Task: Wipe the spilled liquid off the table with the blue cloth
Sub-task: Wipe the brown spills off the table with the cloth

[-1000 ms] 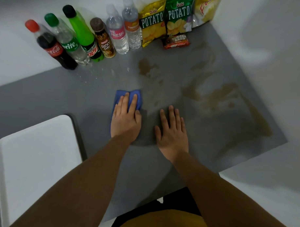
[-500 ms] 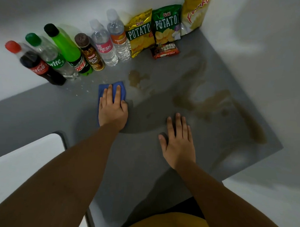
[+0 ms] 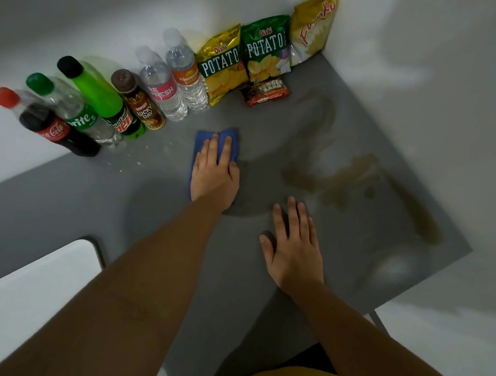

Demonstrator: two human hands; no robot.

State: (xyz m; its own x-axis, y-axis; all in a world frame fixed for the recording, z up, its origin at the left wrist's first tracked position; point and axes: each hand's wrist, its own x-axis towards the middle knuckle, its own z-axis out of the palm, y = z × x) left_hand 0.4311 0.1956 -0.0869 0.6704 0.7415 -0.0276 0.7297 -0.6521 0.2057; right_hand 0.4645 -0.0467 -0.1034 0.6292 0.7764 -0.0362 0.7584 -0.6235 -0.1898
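The blue cloth (image 3: 205,140) lies flat on the grey table (image 3: 72,198), mostly covered by my left hand (image 3: 215,175), which presses down on it with the fingers together. Only its far edge and left side show. Brown spilled liquid (image 3: 345,180) spreads over the right half of the table, with a long streak (image 3: 425,222) toward the right edge and a fainter smear (image 3: 325,117) near the snacks. My right hand (image 3: 294,245) rests flat on the table, fingers spread, holding nothing, just left of the spill.
Several drink bottles (image 3: 148,100) stand in a row along the back wall, with chip bags (image 3: 246,55) and a small snack pack (image 3: 265,91) to their right. Small droplets (image 3: 129,158) lie before the bottles. A white chair seat (image 3: 35,293) sits at lower left.
My left hand has slid the blue cloth away from me and to the right, over the brown spot near the bottles, which no longer shows. My right hand stays flat on the table.
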